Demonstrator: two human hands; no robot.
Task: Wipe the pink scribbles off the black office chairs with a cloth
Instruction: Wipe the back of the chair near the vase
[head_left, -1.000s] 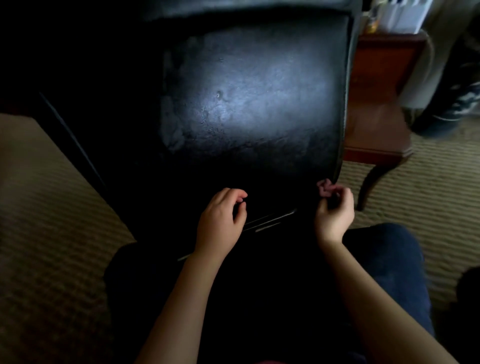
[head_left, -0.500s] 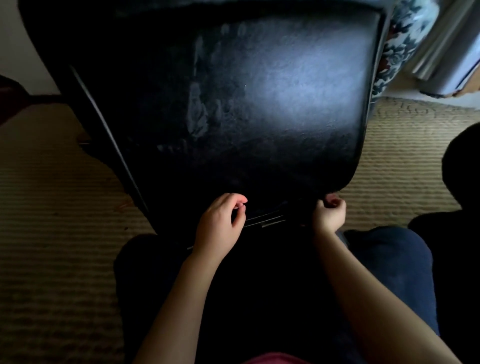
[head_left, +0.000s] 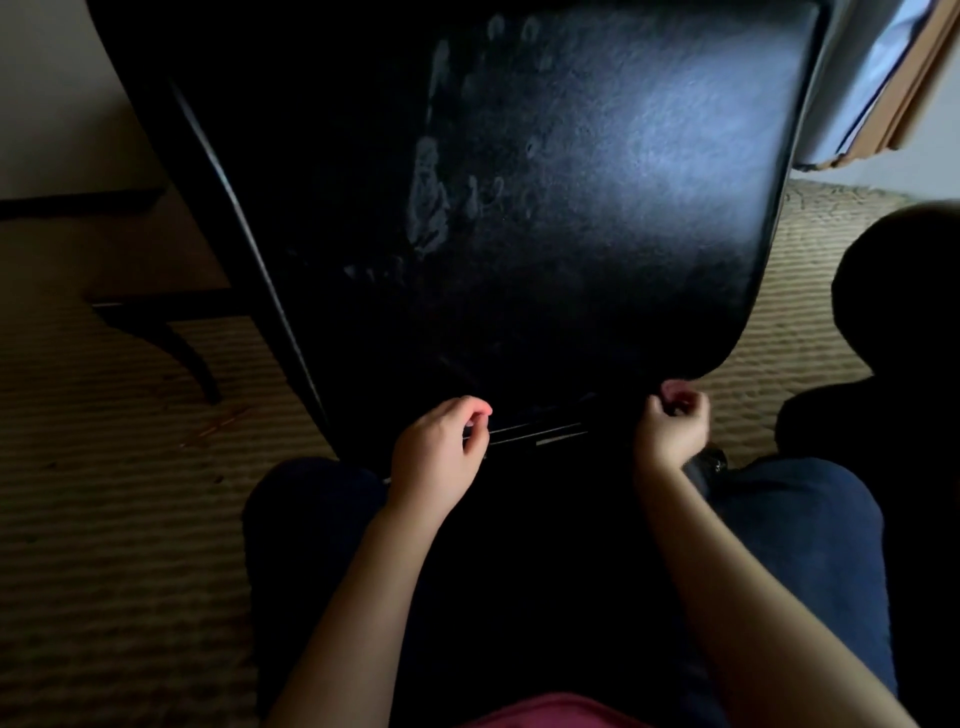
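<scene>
Item: black chair (head_left: 597, 208). One broad, glossy black panel fills the upper middle of the view. It is tilted, and its rounded lower corner reaches down to the right hand. Sheen falls on its right half. Pale smears (head_left: 428, 208) lie left of centre.

Thin bright strips (head_left: 535, 434): just under the panel's lower edge, between the two hands.

Left hand (head_left: 436, 452): well apart from the right, fingers curled, thumb and forefinger close together at the left end of the strips. The dark hides whether it holds anything, so this cannot be told.

Right hand (head_left: 672, 426): fingers curled, fingertips at the panel's lower right corner. Whether it grips the edge cannot be told.

Dark blue trousers (head_left: 810, 519): the person's knees, either side of the forearms.

Red garment (head_left: 545, 712): a strip at the bottom edge.

Ribbed beige carpet (head_left: 130, 519): floor on both sides.

Dark furniture leg (head_left: 176, 343): on the carpet, left of the chair.

Dark rounded shape (head_left: 893, 312): far right, unidentifiable.
</scene>
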